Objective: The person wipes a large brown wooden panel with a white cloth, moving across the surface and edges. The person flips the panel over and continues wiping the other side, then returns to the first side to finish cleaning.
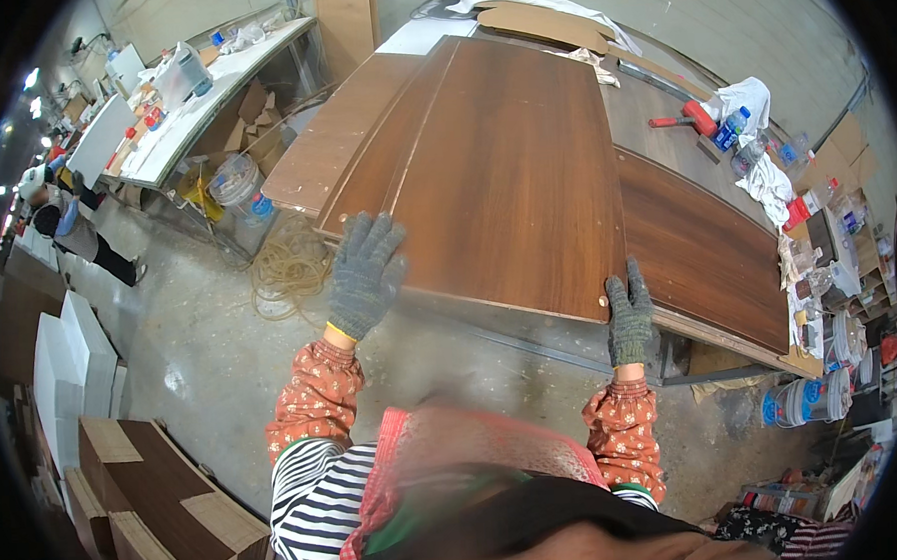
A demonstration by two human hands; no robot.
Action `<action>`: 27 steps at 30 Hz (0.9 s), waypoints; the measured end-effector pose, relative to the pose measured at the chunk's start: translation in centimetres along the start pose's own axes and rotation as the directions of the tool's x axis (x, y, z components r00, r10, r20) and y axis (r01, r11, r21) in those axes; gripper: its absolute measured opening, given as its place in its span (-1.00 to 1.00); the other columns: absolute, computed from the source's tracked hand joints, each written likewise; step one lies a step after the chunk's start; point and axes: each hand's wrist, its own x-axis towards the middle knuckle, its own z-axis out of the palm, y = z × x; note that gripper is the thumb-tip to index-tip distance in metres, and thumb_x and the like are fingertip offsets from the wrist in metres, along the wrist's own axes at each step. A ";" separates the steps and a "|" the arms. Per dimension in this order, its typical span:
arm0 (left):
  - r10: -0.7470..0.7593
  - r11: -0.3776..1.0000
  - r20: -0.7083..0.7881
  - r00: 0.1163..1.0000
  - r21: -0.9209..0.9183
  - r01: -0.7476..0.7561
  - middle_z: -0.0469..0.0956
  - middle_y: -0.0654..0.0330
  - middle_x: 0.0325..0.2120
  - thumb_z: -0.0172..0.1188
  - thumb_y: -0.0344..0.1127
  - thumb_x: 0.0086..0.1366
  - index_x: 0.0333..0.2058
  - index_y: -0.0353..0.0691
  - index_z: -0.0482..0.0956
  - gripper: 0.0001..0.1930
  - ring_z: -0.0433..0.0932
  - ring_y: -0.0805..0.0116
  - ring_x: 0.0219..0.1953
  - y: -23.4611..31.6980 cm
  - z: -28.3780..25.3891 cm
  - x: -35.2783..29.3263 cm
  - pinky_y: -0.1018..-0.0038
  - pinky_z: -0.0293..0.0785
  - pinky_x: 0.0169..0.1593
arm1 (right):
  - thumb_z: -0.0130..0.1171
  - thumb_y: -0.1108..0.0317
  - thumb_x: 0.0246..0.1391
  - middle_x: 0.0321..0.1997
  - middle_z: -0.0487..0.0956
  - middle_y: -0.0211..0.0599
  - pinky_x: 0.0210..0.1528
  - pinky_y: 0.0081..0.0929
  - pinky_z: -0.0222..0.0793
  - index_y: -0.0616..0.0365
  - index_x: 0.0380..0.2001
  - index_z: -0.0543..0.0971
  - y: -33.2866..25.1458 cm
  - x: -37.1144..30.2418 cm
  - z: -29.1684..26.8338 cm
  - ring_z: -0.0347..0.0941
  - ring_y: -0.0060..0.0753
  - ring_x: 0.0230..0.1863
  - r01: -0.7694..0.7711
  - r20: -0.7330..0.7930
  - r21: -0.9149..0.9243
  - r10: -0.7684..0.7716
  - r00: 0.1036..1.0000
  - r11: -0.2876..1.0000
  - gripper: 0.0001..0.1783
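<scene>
A large dark-brown wood-grain panel [519, 167] lies across the worktable, its near edge jutting toward me. My left hand [366, 274], in a grey knit glove, rests at the panel's near left corner with fingers stretched out over the edge. At the near right corner is my right hand [630, 317], gloved alike, its fingers extended along the side edge and touching it. The undersides of both hands are hidden. A narrower brown board [407, 132] lies along the panel's left side. Another dark-brown panel [702, 249] sits lower on the right, partly covered.
A red-handled mallet [697, 119], a blue-labelled bottle [732, 127] and white rags [765, 188] lie on the table's right side. Coiled hose [290, 267] and a bucket [241, 187] stand at the left. Taped cartons [168, 492] are near left. Another person [81, 226] stands far left.
</scene>
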 end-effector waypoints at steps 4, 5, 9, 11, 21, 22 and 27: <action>0.058 0.997 -0.060 0.997 -0.038 -0.060 0.38 0.00 0.25 0.12 -0.31 0.31 0.13 -0.18 0.52 -0.59 0.20 -0.10 0.36 -1.3 0.6 0.5 0.02 -0.04 0.45 | 0.22 0.29 0.23 0.34 0.40 -0.08 0.26 -0.46 0.27 0.26 0.35 0.29 -2.4 -0.7 0.2 0.36 -0.37 0.24 -0.099 0.055 -0.210 0.112 0.992 0.973 -0.32; 0.053 0.997 -0.070 0.996 -0.044 -0.056 0.38 0.00 0.24 0.12 -0.31 0.31 0.13 -0.18 0.52 -0.59 0.21 -0.10 0.36 -1.8 0.8 0.7 0.01 -0.04 0.45 | 0.22 0.29 0.22 0.33 0.41 -0.07 0.26 -0.47 0.27 0.26 0.34 0.30 -3.0 -0.7 0.4 0.36 -0.37 0.24 -0.130 0.061 -0.242 0.149 0.987 0.962 -0.33; 0.083 0.995 -0.094 0.992 0.055 -0.079 0.38 0.00 0.25 0.11 -0.30 0.31 0.13 -0.17 0.53 -0.60 0.21 -0.10 0.36 -4.3 0.5 1.5 -0.04 -0.05 0.44 | 0.22 0.27 0.22 0.30 0.44 -0.06 0.20 -0.48 0.30 0.27 0.32 0.33 -4.3 -0.3 3.1 0.39 -0.42 0.16 -0.118 0.066 -0.299 0.144 0.987 0.947 -0.35; 0.065 0.993 -0.076 0.995 0.107 -0.057 0.38 0.00 0.24 0.11 -0.30 0.30 0.12 -0.16 0.53 -0.60 0.21 -0.12 0.36 -5.4 -0.1 1.8 -0.07 -0.06 0.44 | 0.24 0.26 0.21 0.26 0.48 -0.04 0.07 -0.51 0.40 0.28 0.33 0.32 -4.3 -0.2 4.8 0.47 -0.52 0.00 -0.068 0.051 -0.364 0.093 0.994 0.929 -0.32; -0.091 0.970 -0.128 0.988 -0.237 0.059 0.44 -0.07 0.16 0.15 -0.39 0.16 -0.01 -0.25 0.60 -0.62 0.33 -0.20 0.27 -9.4 -0.3 0.0 0.01 0.31 0.29 | 0.02 0.24 0.36 -0.06 0.58 -0.40 -0.21 -0.61 0.36 0.22 0.29 0.40 -3.7 -1.2 8.0 0.38 -0.62 -0.27 -0.007 0.001 -0.478 0.009 1.000 0.879 -0.49; -0.143 0.951 -0.138 0.980 -0.294 0.097 0.46 -0.07 0.15 0.15 -0.41 0.15 -0.02 -0.25 0.61 -0.62 0.34 -0.20 0.27 -9.9 0.1 -0.2 0.02 0.33 0.27 | -0.01 0.22 0.37 0.01 0.57 -0.36 -0.12 -0.57 0.37 0.23 0.29 0.39 -3.9 -1.4 8.1 0.40 -0.57 -0.19 0.059 0.032 -0.532 -0.049 0.998 0.845 -0.49; -0.187 0.929 -0.284 0.941 -0.363 0.075 0.49 -0.02 0.11 0.16 -0.42 0.11 0.00 -0.18 0.61 -0.59 0.37 -0.17 0.25 -11.4 1.5 -0.3 0.06 0.44 0.20 | -0.11 0.17 0.43 0.38 0.36 -0.16 0.36 -0.36 0.21 0.32 0.31 0.32 -4.6 -2.2 8.1 0.31 -0.33 0.33 0.005 0.060 -0.637 0.044 0.997 0.771 -0.46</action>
